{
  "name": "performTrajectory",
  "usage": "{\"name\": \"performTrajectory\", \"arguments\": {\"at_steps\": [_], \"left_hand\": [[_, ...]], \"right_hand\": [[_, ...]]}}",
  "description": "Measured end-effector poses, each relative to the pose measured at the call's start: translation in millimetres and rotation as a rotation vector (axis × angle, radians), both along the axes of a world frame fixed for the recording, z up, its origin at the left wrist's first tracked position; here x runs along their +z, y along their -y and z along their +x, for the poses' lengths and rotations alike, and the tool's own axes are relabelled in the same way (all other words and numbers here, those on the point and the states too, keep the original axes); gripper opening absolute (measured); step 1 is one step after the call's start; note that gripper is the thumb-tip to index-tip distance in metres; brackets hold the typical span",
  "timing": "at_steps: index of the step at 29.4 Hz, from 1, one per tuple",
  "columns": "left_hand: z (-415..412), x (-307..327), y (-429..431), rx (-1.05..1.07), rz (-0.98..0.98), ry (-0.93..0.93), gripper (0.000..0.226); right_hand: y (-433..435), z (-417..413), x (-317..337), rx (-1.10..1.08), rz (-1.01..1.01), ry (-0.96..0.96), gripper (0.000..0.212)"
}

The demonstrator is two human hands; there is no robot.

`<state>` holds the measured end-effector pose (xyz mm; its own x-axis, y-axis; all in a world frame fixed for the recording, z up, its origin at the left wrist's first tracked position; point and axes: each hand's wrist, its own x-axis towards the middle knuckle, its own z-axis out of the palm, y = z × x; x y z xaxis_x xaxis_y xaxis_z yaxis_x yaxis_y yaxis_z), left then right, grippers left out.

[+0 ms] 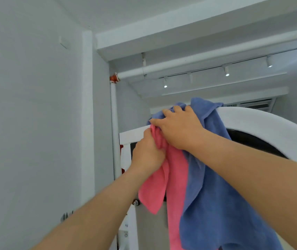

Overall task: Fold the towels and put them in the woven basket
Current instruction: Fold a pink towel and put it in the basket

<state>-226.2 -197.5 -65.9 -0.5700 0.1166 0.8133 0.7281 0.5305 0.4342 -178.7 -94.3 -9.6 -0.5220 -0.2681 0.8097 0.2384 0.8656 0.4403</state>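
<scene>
Fingers (149, 135) of the left hand (147, 152) are clenched into a bunched fold of the pink terry towel (176, 177) near its top, and the right hand (180, 127) lies over the gathered top of the blue terry towel (216, 195) with its fingers (165, 112) bent down around the cloth, apparently grasping it, though the thumb is hidden. Both towels hang side by side and touching, draped from the top of a white curved frame (252, 116) beside a white flat rail (133, 135), their loose ends trailing downward out of view. Judging from this, the task is at its very start: neither towel is folded, both are only being taken hold of, and the woven basket is nowhere in view, so lifting them off, folding each one and placing them all remain. Both bare forearms reach upward and forward, the right crossing above the left, wrists close together at the towels' hanging point.
</scene>
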Motion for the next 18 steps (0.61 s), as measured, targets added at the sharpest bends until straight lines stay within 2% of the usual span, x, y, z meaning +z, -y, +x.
{"name": "performTrajectory", "arguments": {"at_steps": [2, 3, 6, 10, 13, 16, 18], "left_hand": [[-14, 11, 0, -0.020, 0.081, 0.011, 0.020], [-21, 15, 4, -0.079, 0.150, 0.048, 0.019], [-25, 27, 22, -0.218, 0.464, 0.129, 0.031], [-7, 53, 69, -0.147, 0.919, 0.045, 0.037], [-3, 61, 107, -0.242, 1.278, 0.013, 0.036], [-10, 47, 132, -0.103, 1.308, 0.064, 0.034], [-17, 32, 145, -0.150, 1.311, 0.042, 0.027]], "right_hand": [[0, 0, 19, 0.080, 0.002, 0.006, 0.031], [-1, 1, 28, 0.105, -0.024, 0.029, 0.029], [-10, 4, 45, 0.108, -0.096, 0.055, 0.027], [-15, -4, 43, 0.116, -0.138, 0.033, 0.030], [-15, -10, 46, 0.102, -0.175, 0.093, 0.028], [-16, -8, 48, 0.084, -0.167, 0.109, 0.026], [-16, -5, 47, 0.073, -0.131, 0.082, 0.026]]}}
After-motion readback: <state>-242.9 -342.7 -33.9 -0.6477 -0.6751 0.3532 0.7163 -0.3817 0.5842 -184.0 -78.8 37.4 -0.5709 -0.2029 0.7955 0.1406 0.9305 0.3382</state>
